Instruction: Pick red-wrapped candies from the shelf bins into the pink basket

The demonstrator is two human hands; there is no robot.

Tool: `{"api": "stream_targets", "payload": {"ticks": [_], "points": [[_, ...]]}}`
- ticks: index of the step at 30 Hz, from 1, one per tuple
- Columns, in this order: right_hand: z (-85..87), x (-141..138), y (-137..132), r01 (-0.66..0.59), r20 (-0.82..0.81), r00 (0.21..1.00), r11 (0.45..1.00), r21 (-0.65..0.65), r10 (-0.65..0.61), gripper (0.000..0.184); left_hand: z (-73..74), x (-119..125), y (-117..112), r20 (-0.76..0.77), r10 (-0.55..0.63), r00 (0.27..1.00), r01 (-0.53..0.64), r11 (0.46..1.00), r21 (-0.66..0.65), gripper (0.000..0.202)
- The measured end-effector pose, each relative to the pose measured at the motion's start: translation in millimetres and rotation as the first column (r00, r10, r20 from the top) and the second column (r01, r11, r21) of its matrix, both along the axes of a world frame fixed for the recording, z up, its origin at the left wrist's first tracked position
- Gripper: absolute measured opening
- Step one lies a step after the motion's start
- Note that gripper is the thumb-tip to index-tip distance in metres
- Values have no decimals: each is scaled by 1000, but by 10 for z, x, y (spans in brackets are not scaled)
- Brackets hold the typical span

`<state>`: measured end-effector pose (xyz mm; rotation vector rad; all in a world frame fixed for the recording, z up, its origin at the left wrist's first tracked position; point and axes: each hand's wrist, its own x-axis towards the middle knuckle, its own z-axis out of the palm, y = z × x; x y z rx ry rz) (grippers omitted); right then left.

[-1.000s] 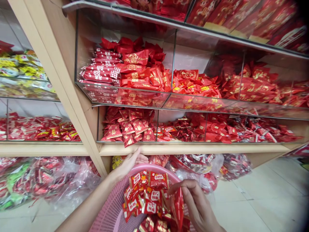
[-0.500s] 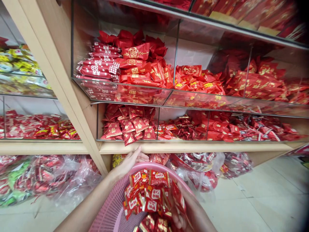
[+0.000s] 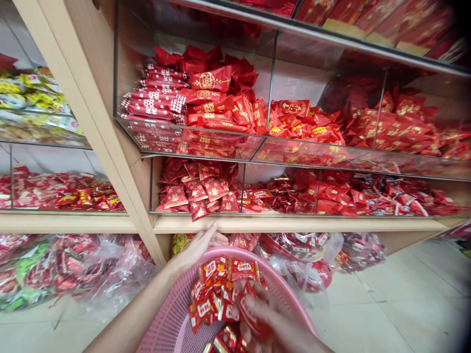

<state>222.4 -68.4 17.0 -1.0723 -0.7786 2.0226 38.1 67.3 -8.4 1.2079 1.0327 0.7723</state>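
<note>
A pink perforated plastic basket (image 3: 300, 306) holds several red and orange candy packets (image 3: 211, 310) and some gold-edged red ones at the bottom. Over these packets, my right hand (image 3: 263, 311) is closed round a shiny red candy packet (image 3: 247, 311); motion blurs its fingers, and whether more packets are in the grasp I cannot tell. My left hand (image 3: 200, 245) lies at the basket's far left rim, fingers stretched out and thumb raised, just below the wooden shelf edge. Near its thumb, a dark red packet (image 3: 199, 210) with gold print overhangs that edge.
Clear-walled compartments (image 3: 243, 189) hold red packets on the lower shelf, with longer red packets (image 3: 208, 81) in the tier above. A wooden post (image 3: 88, 113) divides the shelving. Plastic bags of candy (image 3: 301, 267) lie on the tiled floor (image 3: 408, 314) beneath.
My right hand has moved left and slightly up over the packets, its fingers now closed on a red packet. My left hand stays at the rim.
</note>
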Motion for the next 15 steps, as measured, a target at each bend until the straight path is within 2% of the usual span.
{"api": "stream_targets", "payload": {"ticks": [1, 2, 3, 4, 5, 6, 7, 8, 9, 10, 11, 13, 15], "points": [[-70, -25, -8, -52, 61, 997, 990, 128, 45, 51, -7, -2, 2, -5, -3, 1000, 3, 1000, 5, 67], [-144, -52, -18, -122, 165, 983, 953, 279, 78, 59, -17, -4, 5, -8, -8, 1000, 8, 1000, 11, 67], [-221, -84, -27, -223, 308, 947, 876, 428, 91, 66, -28, -7, 10, -10, -14, 1000, 14, 1000, 15, 67], [-295, -124, -36, -348, 471, 880, 757, 554, 60, 69, -40, -10, 15, -10, -19, 1000, 19, 1000, 18, 68], [-366, -173, -43, -490, 625, 780, 599, 633, -22, 66, -52, -14, 20, -8, -22, 1000, 22, 1000, 20, 68], [-433, -232, -47, -629, 734, 663, 423, 652, -146, 59, -63, -17, 25, -6, -23, 1000, 24, 1000, 21, 69], [-495, -300, -49, -741, 778, 557, 249, 624, -291, 50, -72, -19, 29, -5, -23, 1000, 24, 1000, 21, 69], [-552, -372, -47, -815, 762, 484, 95, 572, -430, 39, -78, -20, 32, -6, -24, 1000, 24, 999, 22, 68], [-604, -445, -43, -855, 712, 446, -24, 517, -542, 29, -81, -20, 32, -8, -25, 1000, 25, 999, 24, 68], [-650, -513, -35, -874, 653, 429, -105, 475, -624, 23, -82, -19, 32, -12, -26, 1000, 26, 999, 28, 68], [-692, -575, -26, -880, 604, 428, -159, 447, -672, 21, -79, -17, 29, -17, -25, 1000, 26, 999, 33, 68], [-766, -666, -3, -876, 542, 443, -217, 431, -714, 20, -65, -11, 22, -26, -20, 999, 21, 999, 40, 68], [-836, -715, 22, -866, 519, 464, -242, 438, -718, 22, -42, -3, 13, -34, -14, 999, 16, 999, 34, 68]]}}
